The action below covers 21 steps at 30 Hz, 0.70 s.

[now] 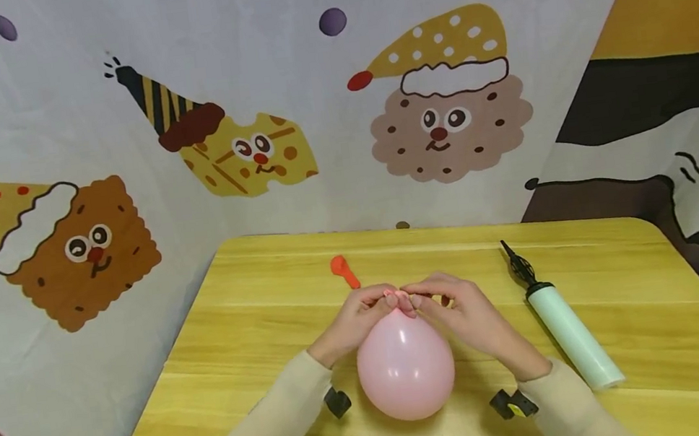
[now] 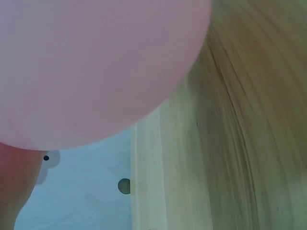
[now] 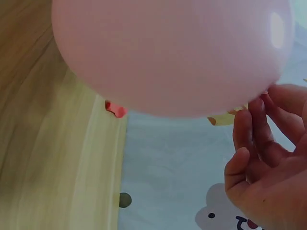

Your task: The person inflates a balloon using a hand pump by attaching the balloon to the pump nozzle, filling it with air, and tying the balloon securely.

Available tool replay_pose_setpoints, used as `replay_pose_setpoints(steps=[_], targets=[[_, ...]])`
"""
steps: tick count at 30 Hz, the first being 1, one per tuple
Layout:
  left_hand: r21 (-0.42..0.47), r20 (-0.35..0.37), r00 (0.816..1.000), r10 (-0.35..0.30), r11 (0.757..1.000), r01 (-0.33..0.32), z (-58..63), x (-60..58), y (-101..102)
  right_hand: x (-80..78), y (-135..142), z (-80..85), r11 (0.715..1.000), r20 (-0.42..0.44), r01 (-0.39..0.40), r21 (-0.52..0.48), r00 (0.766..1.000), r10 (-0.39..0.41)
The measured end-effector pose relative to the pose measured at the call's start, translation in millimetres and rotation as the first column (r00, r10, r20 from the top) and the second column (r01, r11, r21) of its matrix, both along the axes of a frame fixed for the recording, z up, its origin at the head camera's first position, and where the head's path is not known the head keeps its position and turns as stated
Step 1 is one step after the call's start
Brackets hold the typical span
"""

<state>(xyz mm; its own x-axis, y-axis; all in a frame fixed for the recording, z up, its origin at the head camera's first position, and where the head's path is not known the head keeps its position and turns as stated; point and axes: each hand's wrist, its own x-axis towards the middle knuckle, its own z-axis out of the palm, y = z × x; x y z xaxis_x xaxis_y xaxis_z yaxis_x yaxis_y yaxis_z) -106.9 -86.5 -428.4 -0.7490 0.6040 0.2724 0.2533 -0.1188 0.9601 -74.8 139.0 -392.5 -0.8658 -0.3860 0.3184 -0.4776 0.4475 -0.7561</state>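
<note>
An inflated pink balloon [image 1: 406, 371] is held above the wooden table with its neck pointing away from the body. At that neck my left hand [image 1: 356, 322] pinches from the left, thumb and fingers close together. From the other side my right hand [image 1: 466, 313] pinches the same neck between thumb and fingers. In the left wrist view the balloon [image 2: 96, 67] fills the upper left and hides most of the hand. The right wrist view has the right hand [image 3: 273, 158] at the balloon's lower right edge; the neck itself is mostly hidden there.
A flat red balloon [image 1: 344, 272] lies beyond the left hand. To the right, a hand pump [image 1: 569, 329] with a pale green barrel and black nozzle rests on the wooden table [image 1: 257, 316]. Behind the table hangs a cloth [image 1: 323, 214] printed with cartoon figures.
</note>
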Motion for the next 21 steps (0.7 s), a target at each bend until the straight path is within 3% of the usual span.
replay_pose_setpoints(steps=[4, 8, 14, 21], targets=[[-0.011, 0.0, 0.999, -0.048, 0.999, 0.048, -1.2, -3.1, -1.8, -1.8, 0.1, 3.7, 0.999, -0.002, -0.015, 0.04, 1.0, 0.015], [-0.02, 0.005, 0.997, -0.075, 0.997, 0.075, -2.2, -5.3, -2.6, -2.2, -0.4, 6.5, 0.999, -0.067, -0.015, 0.052, 0.998, 0.018], [-0.035, 0.044, 0.995, -0.089, 0.995, 0.091, -0.5, -5.6, -1.9, -1.0, -1.8, 8.5, 0.999, -0.127, 0.012, 0.045, 0.992, -0.006], [-0.008, 0.082, 0.993, -0.091, 0.996, 0.092, 2.2, -4.9, 1.2, -0.2, -1.7, 8.3, 0.999, -0.126, 0.049, 0.006, 0.991, -0.047]])
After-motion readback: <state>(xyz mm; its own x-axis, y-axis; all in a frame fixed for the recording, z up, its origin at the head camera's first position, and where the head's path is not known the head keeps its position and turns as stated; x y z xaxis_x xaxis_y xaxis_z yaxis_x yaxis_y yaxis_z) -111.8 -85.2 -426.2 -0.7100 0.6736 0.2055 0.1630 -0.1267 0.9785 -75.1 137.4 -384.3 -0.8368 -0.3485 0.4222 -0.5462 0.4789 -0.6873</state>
